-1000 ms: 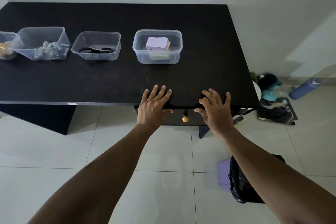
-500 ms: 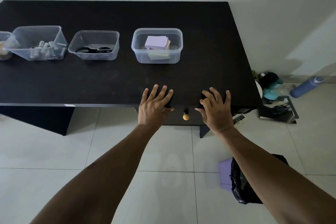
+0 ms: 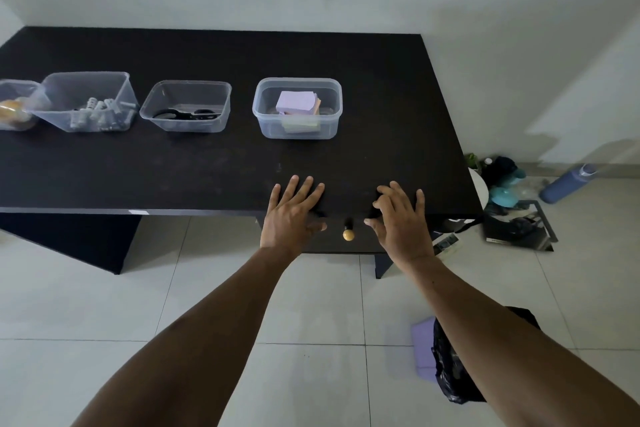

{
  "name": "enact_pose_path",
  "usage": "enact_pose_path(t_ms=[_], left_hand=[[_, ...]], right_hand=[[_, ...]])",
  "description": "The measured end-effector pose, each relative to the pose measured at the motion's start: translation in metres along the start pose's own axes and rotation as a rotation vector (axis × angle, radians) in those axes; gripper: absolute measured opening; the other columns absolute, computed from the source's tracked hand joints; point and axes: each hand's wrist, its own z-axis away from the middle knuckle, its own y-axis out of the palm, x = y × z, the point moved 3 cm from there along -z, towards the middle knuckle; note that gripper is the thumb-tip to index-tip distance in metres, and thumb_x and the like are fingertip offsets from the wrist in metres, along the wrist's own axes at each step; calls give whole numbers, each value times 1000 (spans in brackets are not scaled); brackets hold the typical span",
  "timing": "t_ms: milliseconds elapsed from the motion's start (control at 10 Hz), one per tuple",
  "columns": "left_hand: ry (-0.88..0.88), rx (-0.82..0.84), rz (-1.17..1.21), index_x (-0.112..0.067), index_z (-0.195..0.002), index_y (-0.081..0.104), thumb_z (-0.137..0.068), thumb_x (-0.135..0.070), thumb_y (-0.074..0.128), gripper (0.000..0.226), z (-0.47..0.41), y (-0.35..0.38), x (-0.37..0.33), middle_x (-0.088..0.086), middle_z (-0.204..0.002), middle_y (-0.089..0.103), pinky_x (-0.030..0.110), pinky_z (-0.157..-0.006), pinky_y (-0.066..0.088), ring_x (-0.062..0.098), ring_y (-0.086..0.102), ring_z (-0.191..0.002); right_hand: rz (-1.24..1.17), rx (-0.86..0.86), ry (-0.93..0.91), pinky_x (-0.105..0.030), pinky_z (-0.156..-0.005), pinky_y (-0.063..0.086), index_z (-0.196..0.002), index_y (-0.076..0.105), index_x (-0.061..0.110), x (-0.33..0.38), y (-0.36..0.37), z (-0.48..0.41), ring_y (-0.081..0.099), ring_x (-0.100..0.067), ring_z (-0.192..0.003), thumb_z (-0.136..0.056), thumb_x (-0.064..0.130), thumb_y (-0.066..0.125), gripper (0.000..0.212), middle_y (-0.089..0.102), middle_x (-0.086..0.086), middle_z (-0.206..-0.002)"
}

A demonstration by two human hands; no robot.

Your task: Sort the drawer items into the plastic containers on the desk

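Note:
A black desk (image 3: 207, 166) carries a row of clear plastic containers. The rightmost container (image 3: 297, 108) holds purple and yellow sticky-note pads. To its left, one container (image 3: 186, 106) holds black scissors, another (image 3: 88, 101) holds small grey clips, and one at the left edge (image 3: 15, 104) holds an orange roll. My left hand (image 3: 294, 215) and my right hand (image 3: 398, 218) rest flat on the desk's front edge, fingers spread, holding nothing. Between them, below the edge, is the closed drawer front with its yellow knob (image 3: 348, 234).
The white wall stands behind the desk. On the tiled floor at right lie a blue bottle (image 3: 568, 184), teal and dark clutter (image 3: 509, 198) and a black rack (image 3: 519, 232). A black bag (image 3: 450, 374) with a purple item sits near my right forearm.
The view has tilted up a little, so the desk sits lower in frame. Both hands stay on the desk's front edge, holding nothing.

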Motion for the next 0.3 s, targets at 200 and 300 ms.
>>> enact_pose_path(t_ms=[200,300], left_hand=[[-44,153,104,-34,-158,-2,-93,-56,56,90,26,-19,-11,-5,-166,-14,48,-124,-6,22,-20,-152],[-114,169,390,-41,-156,12,-92,-52,59,81,89,-21,-19,-5,-167,1,39,-123,18,19,2,-155]], right_hand=[[-153,188,65,-56,-120,16,-137,51,20,4,-5,21,22,-25,-151,-95,44,59,49,36,-4,-158],[-424,247,158,-43,-113,37,-143,43,32,14,-21,76,40,-21,-143,-95,52,48,52,44,1,-153]])
